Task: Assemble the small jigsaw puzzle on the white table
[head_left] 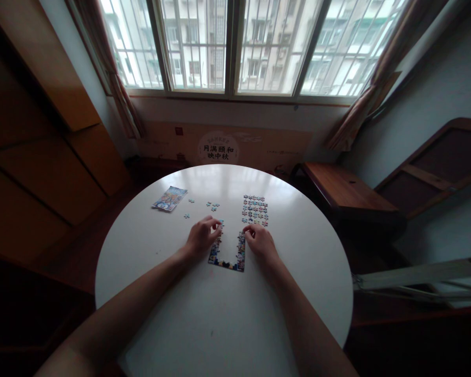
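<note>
Puzzle frame (227,259) between left hand (201,236), right hand (260,242), touching both.

"月满颐和 映中秋" on cardbd box (225,147)

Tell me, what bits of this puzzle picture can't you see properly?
- Head view: curled fingers of the left hand hide whether it holds a piece at the puzzle frame.
- Fingers of the right hand hide the same.
- The loose pieces are too small to count.
- The picture card is too small and dim to make out.
</note>
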A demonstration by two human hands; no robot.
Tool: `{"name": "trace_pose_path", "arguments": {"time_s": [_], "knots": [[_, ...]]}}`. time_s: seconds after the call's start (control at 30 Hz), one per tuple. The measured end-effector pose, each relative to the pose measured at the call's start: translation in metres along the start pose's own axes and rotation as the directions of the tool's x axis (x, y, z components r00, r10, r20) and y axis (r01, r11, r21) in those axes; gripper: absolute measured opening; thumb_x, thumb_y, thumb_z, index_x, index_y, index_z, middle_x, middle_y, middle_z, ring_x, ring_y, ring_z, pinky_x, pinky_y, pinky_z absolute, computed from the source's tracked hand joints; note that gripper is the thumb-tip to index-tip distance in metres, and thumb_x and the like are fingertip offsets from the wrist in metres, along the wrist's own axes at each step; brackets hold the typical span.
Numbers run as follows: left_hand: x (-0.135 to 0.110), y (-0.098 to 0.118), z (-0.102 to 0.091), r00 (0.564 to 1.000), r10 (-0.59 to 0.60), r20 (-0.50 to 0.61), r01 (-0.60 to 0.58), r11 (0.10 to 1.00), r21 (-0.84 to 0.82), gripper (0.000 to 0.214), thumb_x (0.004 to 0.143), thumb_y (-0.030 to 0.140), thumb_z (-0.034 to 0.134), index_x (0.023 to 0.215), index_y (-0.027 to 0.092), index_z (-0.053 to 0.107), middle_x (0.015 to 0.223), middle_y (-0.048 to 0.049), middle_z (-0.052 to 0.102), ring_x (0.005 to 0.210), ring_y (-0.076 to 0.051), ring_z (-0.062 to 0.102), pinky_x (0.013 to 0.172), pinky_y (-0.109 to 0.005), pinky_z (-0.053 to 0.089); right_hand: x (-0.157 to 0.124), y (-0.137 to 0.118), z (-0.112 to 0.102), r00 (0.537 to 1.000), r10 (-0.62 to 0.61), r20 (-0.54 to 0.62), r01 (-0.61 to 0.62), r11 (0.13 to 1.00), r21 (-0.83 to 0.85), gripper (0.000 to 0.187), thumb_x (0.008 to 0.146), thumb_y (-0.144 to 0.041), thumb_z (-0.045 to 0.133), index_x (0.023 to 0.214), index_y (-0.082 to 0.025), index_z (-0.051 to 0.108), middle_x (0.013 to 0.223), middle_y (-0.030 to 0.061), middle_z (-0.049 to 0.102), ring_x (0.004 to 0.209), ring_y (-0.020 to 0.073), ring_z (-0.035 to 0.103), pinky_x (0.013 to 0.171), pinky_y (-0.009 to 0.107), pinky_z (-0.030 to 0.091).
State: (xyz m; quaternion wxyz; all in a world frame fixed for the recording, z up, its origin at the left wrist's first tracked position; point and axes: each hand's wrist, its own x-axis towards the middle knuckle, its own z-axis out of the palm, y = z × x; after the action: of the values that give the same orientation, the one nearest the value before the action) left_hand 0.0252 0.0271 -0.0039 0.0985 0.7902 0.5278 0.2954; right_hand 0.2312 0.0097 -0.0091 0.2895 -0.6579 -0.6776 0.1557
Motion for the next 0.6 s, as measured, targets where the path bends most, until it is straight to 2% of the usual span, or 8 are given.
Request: {"name": "trace_pose_path", "arguments": {"time_s": [0.1,0.17,0.3,0.47,0.6], "knots": [[0.005,-0.011,-0.001,0.986,0.065,-0.155,-0.067,0.998,-0.011,0.019,0.085,0.026,0.051,0.098,0.020,0.064,0.099,-0.0043,0.061,0.085,-0.015,0.060,0.078,-0.026,0.047,0.000,0.000,0.000,1.000,-0.001,0.002,0.001,1.000,0.002,0.022,0.077,-0.020,0.049,0.083,-0.020,0.069,0.082,0.0040,0.067,0.072,0.0153,0.057,0.070,0.025,0.039],[0.009,-0.018,-0.002,0.977,0.079,-0.198,-0.082,0.997,-0.005,0.019,0.084,0.024,0.052,0.099,0.019,0.063,0.102,-0.0056,0.060,0.094,-0.018,0.059,0.085,-0.029,0.047,0.000,0.000,0.000,1.000,0.001,-0.002,-0.001,1.000,0.005,0.022,0.077,-0.020,0.049,0.084,-0.020,0.069,0.081,0.0039,0.067,0.072,0.0153,0.057,0.070,0.025,0.039],[0.012,-0.027,-0.001,0.981,0.039,-0.192,-0.043,0.999,-0.015,0.018,0.082,0.020,0.053,0.097,0.017,0.063,0.103,-0.0067,0.060,0.095,-0.018,0.059,0.086,-0.029,0.048,0.000,-0.001,0.000,1.000,0.001,-0.009,0.000,1.000,0.011,0.022,0.076,-0.020,0.049,0.083,-0.019,0.069,0.081,0.0039,0.066,0.072,0.0155,0.057,0.070,0.025,0.039],[0.012,-0.026,-0.001,0.982,0.028,-0.185,-0.030,1.000,-0.007,0.019,0.081,0.019,0.054,0.096,0.017,0.064,0.104,-0.0069,0.062,0.099,-0.019,0.058,0.092,-0.031,0.046,0.001,-0.001,0.001,1.000,0.006,-0.008,-0.006,1.000,0.008,0.022,0.077,-0.021,0.049,0.083,-0.020,0.069,0.080,0.0040,0.066,0.072,0.0159,0.057,0.070,0.026,0.039],[0.016,-0.027,-0.006,0.984,-0.085,-0.158,0.082,0.996,-0.027,0.022,0.080,0.022,0.055,0.098,0.017,0.065,0.101,-0.0063,0.065,0.093,-0.019,0.060,0.089,-0.033,0.046,0.001,0.000,0.002,1.000,0.011,-0.017,-0.011,1.000,0.025,0.022,0.077,-0.021,0.048,0.083,-0.020,0.069,0.083,0.0041,0.067,0.075,0.0161,0.058,0.072,0.025,0.040]]}}
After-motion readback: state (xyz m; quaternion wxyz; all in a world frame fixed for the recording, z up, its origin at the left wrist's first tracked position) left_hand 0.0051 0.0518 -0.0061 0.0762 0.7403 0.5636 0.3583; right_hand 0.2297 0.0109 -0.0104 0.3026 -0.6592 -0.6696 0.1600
